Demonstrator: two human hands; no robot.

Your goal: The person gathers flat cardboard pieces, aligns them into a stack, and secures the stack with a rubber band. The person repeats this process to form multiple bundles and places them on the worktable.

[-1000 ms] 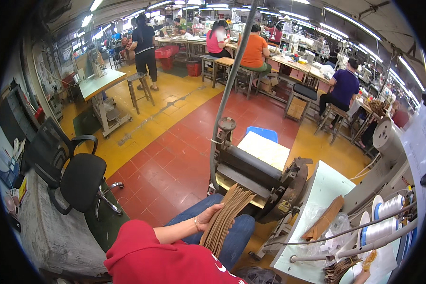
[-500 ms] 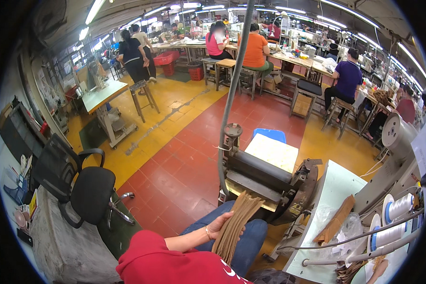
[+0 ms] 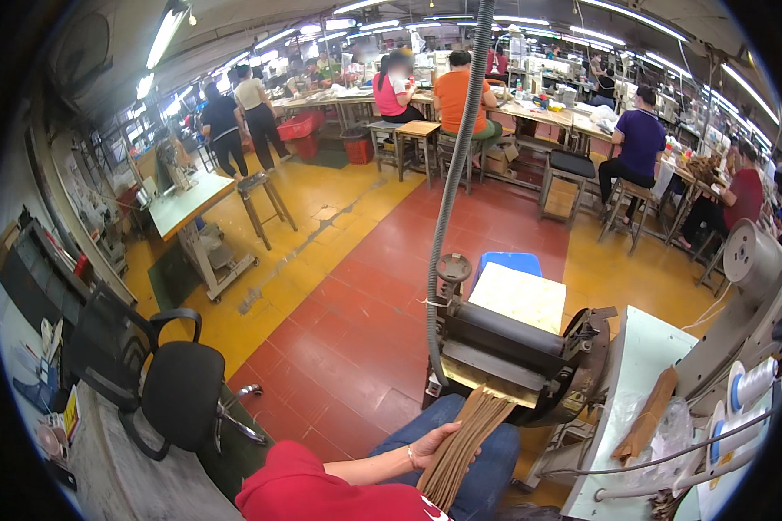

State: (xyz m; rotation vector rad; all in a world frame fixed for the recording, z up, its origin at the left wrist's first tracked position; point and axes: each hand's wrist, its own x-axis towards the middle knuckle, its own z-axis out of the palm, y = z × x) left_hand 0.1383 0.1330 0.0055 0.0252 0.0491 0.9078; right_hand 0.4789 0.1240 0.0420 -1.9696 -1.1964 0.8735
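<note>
My left hand (image 3: 434, 444) is closed around a thick bundle of long, flat brown strips (image 3: 467, 445), resting over my lap in blue jeans. The strips lean up and to the right. Their far ends reach the front of a dark roller machine (image 3: 504, 334); whether they touch it I cannot tell. Several fingertips show at the bundle's right side. The bundle hides the rest of the hand's grip. My right hand is out of view. At the lower right, brown strips (image 3: 666, 504) show partly beside a machine arm.
A pale board (image 3: 519, 297) and blue bin (image 3: 511, 263) stand behind the roller. A grey hose (image 3: 453, 174) hangs down beside it. On the right, a light table (image 3: 660, 334) bears a brown piece (image 3: 647, 417), plastic and thread spools (image 3: 753, 384). A black chair (image 3: 182, 391) stands left; co-workers sit beyond.
The view has shifted, so the machine and bundle appear farther right and lower. A hand seen at the lower right beside brown strips is gone from view. The left hand keeps its hold.
</note>
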